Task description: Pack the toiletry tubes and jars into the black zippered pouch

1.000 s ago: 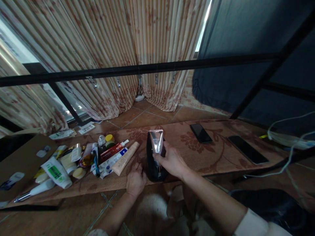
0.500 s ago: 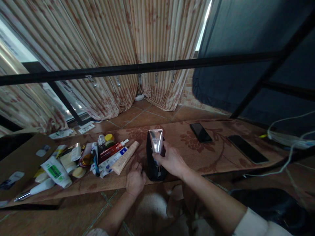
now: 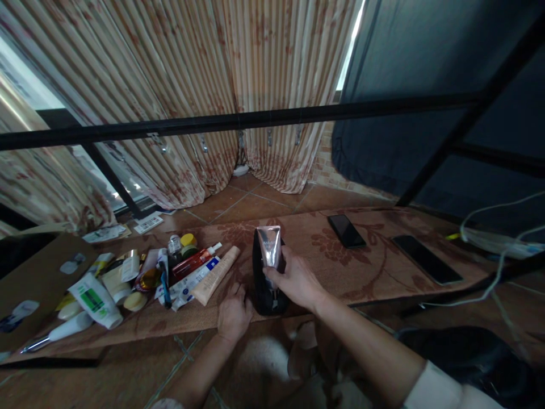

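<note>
My right hand (image 3: 300, 279) is closed around the lower part of a shiny pink metallic tube (image 3: 269, 241), thumb across its front. The tube stands upright against a black pouch (image 3: 270, 304); whether its lower end is inside the pouch is hidden by my fingers. My left hand (image 3: 235, 313) rests on the patterned cloth just left of the pouch, holding nothing, its fingers lying forward. Nearest to it is a beige tube (image 3: 217, 275), beside a white and blue tube (image 3: 196, 281) and a red bottle with a white tip (image 3: 196, 260).
Further left lie a white and green tube (image 3: 96, 300), a white-handled tool (image 3: 63, 331) and several jars and bottles, next to a cardboard box (image 3: 25, 278). Two dark phones, one nearer (image 3: 347, 230) and one farther right (image 3: 426, 259), lie on the cloth. A black rail (image 3: 264, 117) crosses behind.
</note>
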